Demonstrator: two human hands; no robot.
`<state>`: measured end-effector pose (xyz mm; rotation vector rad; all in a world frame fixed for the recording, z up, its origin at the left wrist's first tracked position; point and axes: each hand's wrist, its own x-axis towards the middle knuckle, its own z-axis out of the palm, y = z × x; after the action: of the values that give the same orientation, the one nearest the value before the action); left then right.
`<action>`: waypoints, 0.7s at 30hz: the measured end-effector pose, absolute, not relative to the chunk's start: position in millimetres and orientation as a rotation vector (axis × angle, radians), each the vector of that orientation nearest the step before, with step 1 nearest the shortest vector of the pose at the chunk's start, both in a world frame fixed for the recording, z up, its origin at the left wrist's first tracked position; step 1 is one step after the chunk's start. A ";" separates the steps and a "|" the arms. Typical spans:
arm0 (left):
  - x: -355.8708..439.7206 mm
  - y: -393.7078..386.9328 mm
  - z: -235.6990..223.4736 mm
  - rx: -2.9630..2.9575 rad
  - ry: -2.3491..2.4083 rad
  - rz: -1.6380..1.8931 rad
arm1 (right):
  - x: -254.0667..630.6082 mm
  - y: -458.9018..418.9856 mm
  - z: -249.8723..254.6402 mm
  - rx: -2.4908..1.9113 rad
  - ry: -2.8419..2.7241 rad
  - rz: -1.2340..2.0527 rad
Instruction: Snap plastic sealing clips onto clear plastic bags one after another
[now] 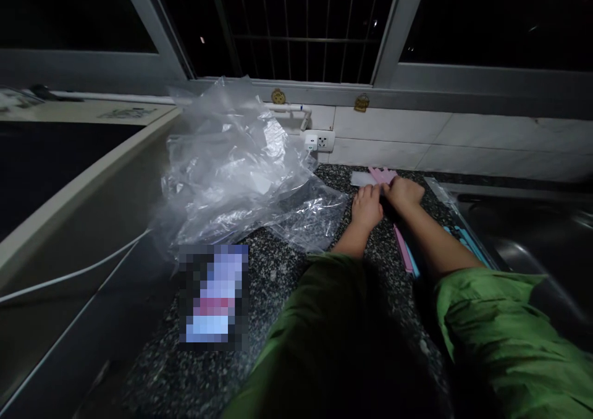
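My fingers hide the near end of the fanned flat pink strips on the speckled dark stone table. My left hand lies bent over them; my right hand's grip I cannot tell.

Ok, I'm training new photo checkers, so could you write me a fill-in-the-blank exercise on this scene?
The sleeves are ____.
The crumpled clear plastic is to the ____ of the left hand.
The fanned strips by the right hand are ____.
The metal sink is to the ____ of both hands.

Missing words: green; left; pink; right.
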<state>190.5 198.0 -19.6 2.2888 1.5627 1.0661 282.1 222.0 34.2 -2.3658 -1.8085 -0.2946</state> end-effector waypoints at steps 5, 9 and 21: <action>184.3 178.5 -18.4 2.454 1.408 1.066 | 283.0 198.8 51.5 -2.314 -1.847 -0.280; 173.1 148.4 -17.4 2.457 1.323 1.125 | 266.9 181.7 62.6 -2.218 -1.880 -0.276; 67.6 64.7 -15.0 1.595 1.701 1.964 | 143.2 163.5 47.3 -1.394 -2.049 0.557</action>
<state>67.6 64.7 -15.0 1.5954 1.7011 1.9638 143.2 163.5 47.3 -1.3937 -2.0488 0.5570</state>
